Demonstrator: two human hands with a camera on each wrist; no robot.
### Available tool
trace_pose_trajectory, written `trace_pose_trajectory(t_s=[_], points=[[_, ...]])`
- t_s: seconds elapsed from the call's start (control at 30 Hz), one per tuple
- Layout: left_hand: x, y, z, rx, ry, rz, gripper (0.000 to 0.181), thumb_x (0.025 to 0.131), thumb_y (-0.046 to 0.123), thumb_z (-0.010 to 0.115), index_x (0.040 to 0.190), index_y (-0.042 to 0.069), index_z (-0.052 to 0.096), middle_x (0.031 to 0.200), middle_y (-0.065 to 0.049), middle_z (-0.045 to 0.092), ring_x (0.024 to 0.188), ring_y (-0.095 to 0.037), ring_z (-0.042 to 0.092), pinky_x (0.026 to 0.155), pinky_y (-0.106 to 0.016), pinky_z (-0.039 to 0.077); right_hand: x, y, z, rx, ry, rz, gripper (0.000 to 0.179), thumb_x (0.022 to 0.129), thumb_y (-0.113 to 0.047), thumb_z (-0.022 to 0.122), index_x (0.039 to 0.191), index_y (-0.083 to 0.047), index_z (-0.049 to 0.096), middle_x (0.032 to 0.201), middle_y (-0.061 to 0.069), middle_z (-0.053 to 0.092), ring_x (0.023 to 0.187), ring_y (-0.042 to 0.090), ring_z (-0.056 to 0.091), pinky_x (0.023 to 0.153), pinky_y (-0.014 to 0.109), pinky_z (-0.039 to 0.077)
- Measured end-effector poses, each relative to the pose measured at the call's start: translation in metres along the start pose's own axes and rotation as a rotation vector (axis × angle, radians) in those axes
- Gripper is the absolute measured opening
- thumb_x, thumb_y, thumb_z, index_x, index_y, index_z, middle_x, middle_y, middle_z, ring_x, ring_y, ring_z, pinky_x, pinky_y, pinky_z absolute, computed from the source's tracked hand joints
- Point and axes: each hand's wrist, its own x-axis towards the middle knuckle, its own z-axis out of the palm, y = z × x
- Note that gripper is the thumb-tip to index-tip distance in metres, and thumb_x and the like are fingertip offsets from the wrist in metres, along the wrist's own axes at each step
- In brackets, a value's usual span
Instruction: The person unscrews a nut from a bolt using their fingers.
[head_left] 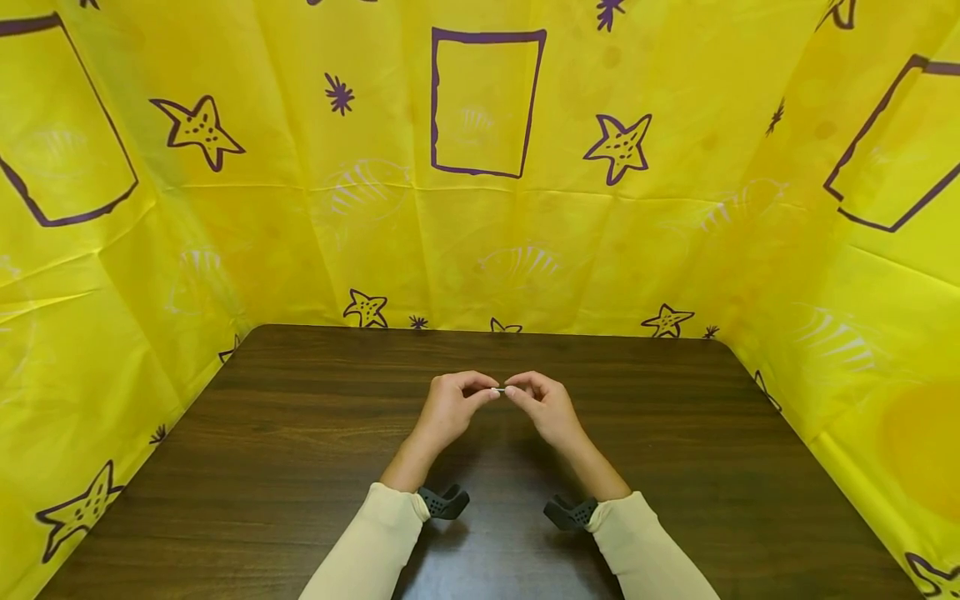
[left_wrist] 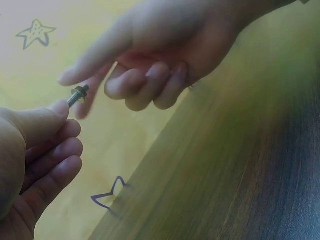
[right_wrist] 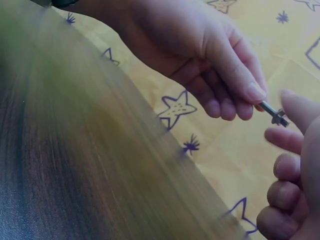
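Fingers of L hand (head_left: 447, 408) pinched a small metal bolt (right_wrist: 269, 109), thumb on one side; in head view its free end pointed to approx 3 o'clock, w/ a nut (right_wrist: 277, 118) near that tip (exact type too small to tell). R hand (head_left: 551, 410) had thumb & index spread apart, one on each side of the nut, other three curled in; couldn't tell re: contact. Bolt was above the desk (head_left: 262, 500), btwn the hands: L at approx 8 o'clock from it, R approx 4. Dark wristbands (head_left: 446, 502) sat at 7 & 5, pale sleeves (head_left: 371, 546) just past them. Yellow cloth (head_left: 480, 217) w/ purple stars (head_left: 618, 148) hung at 12, plus 9 & 3.
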Motion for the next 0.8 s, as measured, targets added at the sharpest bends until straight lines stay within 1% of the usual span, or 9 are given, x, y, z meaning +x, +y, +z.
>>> trace_pose_trajectory(t_s=[0.03,0.1,0.17,0.23,0.33,0.57,0.7,0.8], points=[[0.0001,0.0003,0.0002,0.002,-0.001,0.0,0.008,0.085,0.013,0.076,0.091,0.008,0.076,0.081,0.004,0.071,0.072,-0.01,0.063,0.066,-0.027,0.052,-0.0002,-0.0013,0.0005,-0.009,0.011,0.019,0.013,0.094,-0.006,0.064,0.092,0.007,0.067,0.058,-0.001,0.043,0.051,0.007,0.037,0.05,0.022,0.032],[0.0002,0.0012,0.0005,-0.001,-0.003,-0.004,0.009,0.085,0.013,0.076,0.091,0.008,0.076,0.08,0.004,0.071,0.072,-0.01,0.064,0.066,-0.027,0.052,-0.0007,-0.0039,0.001,-0.011,0.03,0.054,0.021,0.097,-0.008,0.06,0.082,0.005,0.065,0.056,-0.001,0.042,0.051,0.008,0.038,0.049,0.023,0.032],[-0.0001,0.0024,0.0005,-0.008,-0.003,-0.002,0.009,0.084,0.013,0.076,0.091,0.007,0.076,0.08,0.004,0.071,0.071,-0.01,0.064,0.066,-0.027,0.052,-0.0011,-0.0058,0.0014,-0.007,0.04,0.078,0.027,0.099,-0.008,0.056,0.076,0.003,0.062,0.054,0.001,0.042,0.049,0.008,0.038,0.048,0.023,0.031],[0.0,0.0028,0.0007,-0.018,-0.005,-0.002,0.009,0.084,0.013,0.076,0.091,0.007,0.076,0.08,0.003,0.071,0.071,-0.01,0.064,0.065,-0.027,0.052,-0.0013,-0.0072,0.0017,-0.006,0.043,0.089,0.03,0.1,-0.009,0.054,0.073,0.003,0.062,0.053,0.003,0.042,0.049,0.009,0.038,0.048,0.023,0.031],[0.0003,0.0027,0.0008,-0.027,-0.008,0.004,0.01,0.084,0.013,0.076,0.091,0.005,0.076,0.08,0.003,0.072,0.071,-0.01,0.064,0.065,-0.027,0.053,-0.0015,-0.008,0.0018,-0.005,0.036,0.104,0.032,0.101,-0.01,0.052,0.074,0.004,0.064,0.053,0.004,0.044,0.049,0.009,0.039,0.049,0.023,0.032],[0.0014,0.0031,0.0005,-0.013,-0.029,0.0,0.013,0.086,0.014,0.075,0.094,0.004,0.075,0.083,0.003,0.072,0.073,-0.01,0.064,0.067,-0.028,0.053,-0.0003,-0.0058,0.0012,0.003,-0.004,0.114,0.037,0.102,-0.012,0.05,0.079,0.013,0.063,0.054,0.007,0.045,0.051,0.01,0.04,0.052,0.024,0.035],[0.0013,0.0031,0.0003,-0.013,-0.037,-0.018,0.012,0.086,0.015,0.075,0.093,0.006,0.076,0.083,0.004,0.072,0.074,-0.009,0.064,0.068,-0.027,0.053,-0.0001,-0.0035,0.0013,0.011,-0.036,0.102,0.037,0.103,-0.012,0.049,0.081,0.015,0.061,0.055,0.009,0.045,0.053,0.012,0.041,0.055,0.025,0.035],[0.0003,0.0031,0.0007,-0.018,-0.038,-0.02,0.01,0.086,0.015,0.075,0.092,0.008,0.076,0.083,0.005,0.072,0.074,-0.01,0.065,0.068,-0.027,0.053,-0.0012,-0.0019,0.0011,0.036,-0.055,0.105,0.035,0.102,-0.011,0.05,0.082,0.016,0.06,0.054,0.009,0.045,0.051,0.01,0.04,0.052,0.023,0.034]])
